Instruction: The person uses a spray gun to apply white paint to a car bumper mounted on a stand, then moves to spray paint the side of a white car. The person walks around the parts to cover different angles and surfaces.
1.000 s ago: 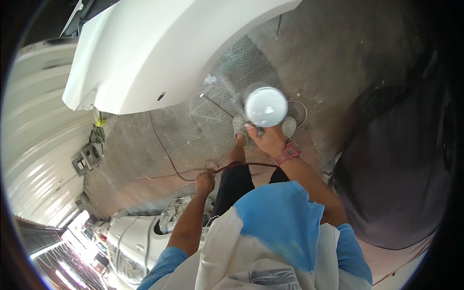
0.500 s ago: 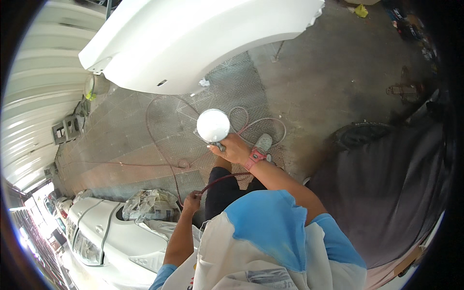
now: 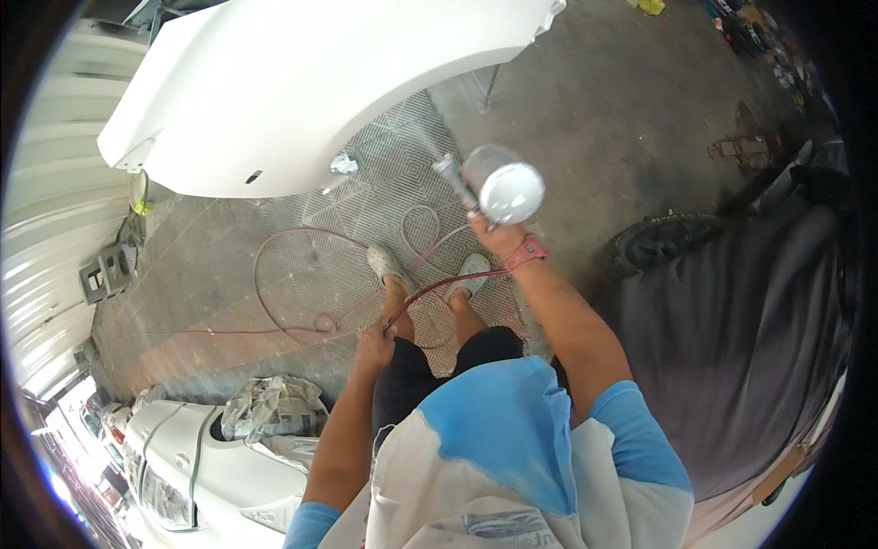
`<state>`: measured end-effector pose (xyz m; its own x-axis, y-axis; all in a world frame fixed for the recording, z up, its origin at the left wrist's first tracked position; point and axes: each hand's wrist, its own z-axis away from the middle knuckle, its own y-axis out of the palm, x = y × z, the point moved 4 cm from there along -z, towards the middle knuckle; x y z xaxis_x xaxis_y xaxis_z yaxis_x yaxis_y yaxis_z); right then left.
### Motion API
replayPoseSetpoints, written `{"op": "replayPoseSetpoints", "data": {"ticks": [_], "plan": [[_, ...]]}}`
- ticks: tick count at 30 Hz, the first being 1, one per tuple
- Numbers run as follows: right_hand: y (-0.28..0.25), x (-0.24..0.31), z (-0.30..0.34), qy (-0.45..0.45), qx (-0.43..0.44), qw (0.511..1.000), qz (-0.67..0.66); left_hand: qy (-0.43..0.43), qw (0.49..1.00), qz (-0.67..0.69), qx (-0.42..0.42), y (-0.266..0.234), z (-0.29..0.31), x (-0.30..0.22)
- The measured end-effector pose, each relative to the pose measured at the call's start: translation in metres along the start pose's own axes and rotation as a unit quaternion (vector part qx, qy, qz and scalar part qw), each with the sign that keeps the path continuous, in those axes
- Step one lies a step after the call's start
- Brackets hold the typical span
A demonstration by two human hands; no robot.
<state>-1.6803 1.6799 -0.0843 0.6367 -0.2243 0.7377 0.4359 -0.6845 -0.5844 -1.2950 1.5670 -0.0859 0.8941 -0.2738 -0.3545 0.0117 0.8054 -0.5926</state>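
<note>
My right hand (image 3: 498, 236) is closed round the handle of a spray gun (image 3: 455, 180) with a round white-lidded cup on top. The gun's nozzle faces the white car fender (image 3: 265, 101), and a faint mist hangs between them. Gun and fender are apart. My left hand (image 3: 375, 346) is closed on a dark red air hose (image 3: 430, 291), which stretches from it up toward my right wrist. Part of the gun's handle is hidden by my fingers and the cup.
A metal stand leg (image 3: 491, 89) shows beneath the fender. Hose loops lie on the patterned floor mat (image 3: 366, 197) round my feet. At lower left is a white car body part (image 3: 247, 476) with masking paper (image 3: 274, 407). A dark cloth (image 3: 722, 357) covers something at right, beside a tyre (image 3: 663, 240).
My right hand has swung the spray gun to the right, tilting its cup. A spray mist now shows at the nozzle. My left hand has risen slightly with the hose.
</note>
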Motion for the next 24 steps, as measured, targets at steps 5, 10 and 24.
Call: {"op": "replayPoseSetpoints", "data": {"ticks": [5,10,24], "plan": [[-0.116,0.001,-0.053,0.181,-0.103,0.964,-0.168,0.001,0.999,-0.002,-0.037,-0.009,0.005,-0.028],[-0.203,0.037,-0.104,0.314,-0.139,0.933,-0.106,-0.027,0.998,0.028,-0.056,-0.021,0.026,0.006],[0.037,0.255,-0.064,0.207,0.126,0.953,-0.185,-0.168,0.974,-0.013,-0.153,-0.051,0.122,0.183]]}}
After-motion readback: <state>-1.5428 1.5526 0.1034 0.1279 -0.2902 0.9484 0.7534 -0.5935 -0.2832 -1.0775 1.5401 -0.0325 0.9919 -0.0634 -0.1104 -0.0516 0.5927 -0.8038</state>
